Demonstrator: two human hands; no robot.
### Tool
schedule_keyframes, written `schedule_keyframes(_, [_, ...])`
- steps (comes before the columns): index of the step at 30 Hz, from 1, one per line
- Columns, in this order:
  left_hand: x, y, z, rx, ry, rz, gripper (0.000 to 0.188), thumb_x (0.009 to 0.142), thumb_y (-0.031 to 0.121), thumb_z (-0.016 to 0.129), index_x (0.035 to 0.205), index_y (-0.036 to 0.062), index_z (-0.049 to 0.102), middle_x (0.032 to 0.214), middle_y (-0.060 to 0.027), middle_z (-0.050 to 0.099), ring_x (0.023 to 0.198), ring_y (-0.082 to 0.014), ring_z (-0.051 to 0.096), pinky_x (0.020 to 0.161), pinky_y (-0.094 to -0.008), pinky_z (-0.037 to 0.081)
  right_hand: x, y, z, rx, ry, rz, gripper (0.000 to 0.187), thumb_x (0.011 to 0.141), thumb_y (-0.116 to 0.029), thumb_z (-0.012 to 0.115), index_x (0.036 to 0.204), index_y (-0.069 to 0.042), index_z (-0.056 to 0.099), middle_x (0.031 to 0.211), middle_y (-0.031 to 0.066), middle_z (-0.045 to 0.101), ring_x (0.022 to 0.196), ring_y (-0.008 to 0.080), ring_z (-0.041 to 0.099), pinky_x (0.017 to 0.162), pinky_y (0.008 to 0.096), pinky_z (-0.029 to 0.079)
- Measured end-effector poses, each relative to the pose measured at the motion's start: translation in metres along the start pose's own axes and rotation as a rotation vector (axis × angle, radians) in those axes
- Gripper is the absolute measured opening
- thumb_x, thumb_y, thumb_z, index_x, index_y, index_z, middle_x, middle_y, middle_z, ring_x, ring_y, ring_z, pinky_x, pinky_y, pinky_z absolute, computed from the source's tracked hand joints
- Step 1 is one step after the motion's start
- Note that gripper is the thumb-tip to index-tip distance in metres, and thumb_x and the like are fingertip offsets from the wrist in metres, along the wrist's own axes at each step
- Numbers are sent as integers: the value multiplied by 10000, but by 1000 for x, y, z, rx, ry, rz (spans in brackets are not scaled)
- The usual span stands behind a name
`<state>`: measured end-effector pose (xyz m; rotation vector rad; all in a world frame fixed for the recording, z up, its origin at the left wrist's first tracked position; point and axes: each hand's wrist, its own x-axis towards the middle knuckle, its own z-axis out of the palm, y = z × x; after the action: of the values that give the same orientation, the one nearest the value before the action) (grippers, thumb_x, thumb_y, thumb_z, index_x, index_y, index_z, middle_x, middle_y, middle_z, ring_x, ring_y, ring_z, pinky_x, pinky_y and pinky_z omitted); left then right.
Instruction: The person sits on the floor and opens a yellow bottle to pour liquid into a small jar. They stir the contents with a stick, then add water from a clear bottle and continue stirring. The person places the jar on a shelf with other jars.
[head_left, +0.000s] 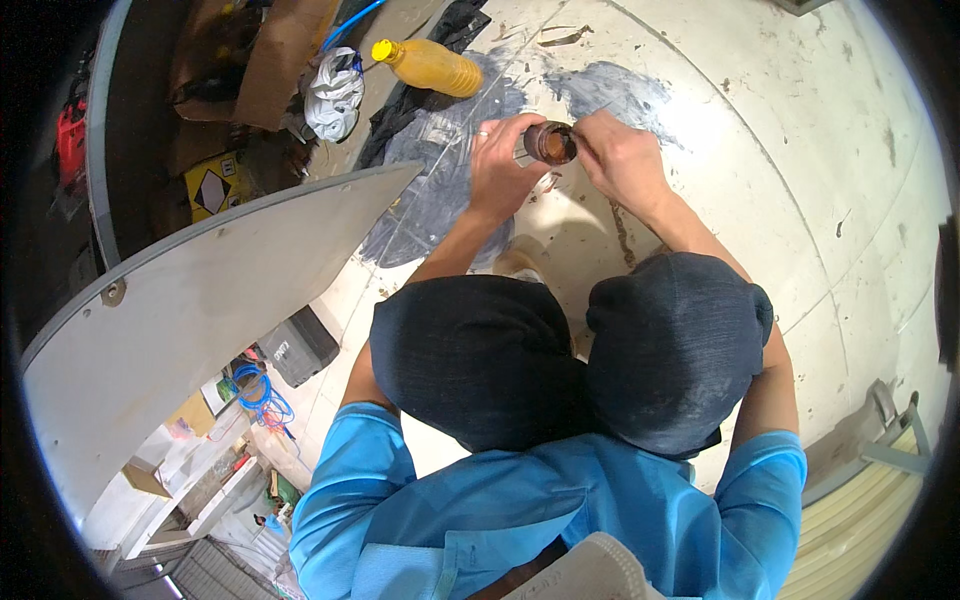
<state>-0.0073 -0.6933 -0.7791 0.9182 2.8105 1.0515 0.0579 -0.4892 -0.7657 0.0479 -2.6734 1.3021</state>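
Brown inside, the small jar (540, 141) sits in the curled left hand (497, 168). The right hand (626, 160) pinches at its rim. Working at that rim seems the step now; next calls for holding it steady. The jar's bottom is hidden; what the right hand pinches, I can't tell. Farther off, left of the jar, lies a yellow bottle (432, 69).

Two hands (500, 160), one jar (549, 143), one yellow bottle (432, 69), one white bag (334, 97), one grey case (300, 346)
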Motion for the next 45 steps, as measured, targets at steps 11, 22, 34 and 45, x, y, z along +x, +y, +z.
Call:
schedule_keyframes(11, [0,-1,0,-4,5,24,558,681,187,941,1192,129,724,1189,-54,769,1128,-280,703,962,-419,471,-3,4,0,17,-102,-24,109,947,-151,717,997,-53,715,937,149,721,828,372,718,717,467,575])
schedule_keyframes(22, [0,-1,0,-20,-1,11,573,668,186,952,1193,129,729,1172,-51,773,1126,-283,689,992,-411,467,-2,0,-2,8,7,-50,115,945,-128,745,1004,-31,731,938,152,722,789,359,715,684,434,568])
schedule_keyframes(34, [5,-2,0,-74,77,29,563,704,132,937,1221,120,713,1155,-48,766,1058,-288,673,974,-414,482,-10,-4,-8,236,185,158,95,972,-95,764,995,-5,748,807,75,696,690,137,622,635,303,507])
schedule_keyframes(45, [4,-4,-5,-11,66,61,620,714,122,957,1273,76,694,1239,-78,752,1085,-287,672,968,-411,524,-13,-7,-7,244,185,82,95,943,-106,763,978,-24,731,878,135,706,711,296,702,646,380,560])
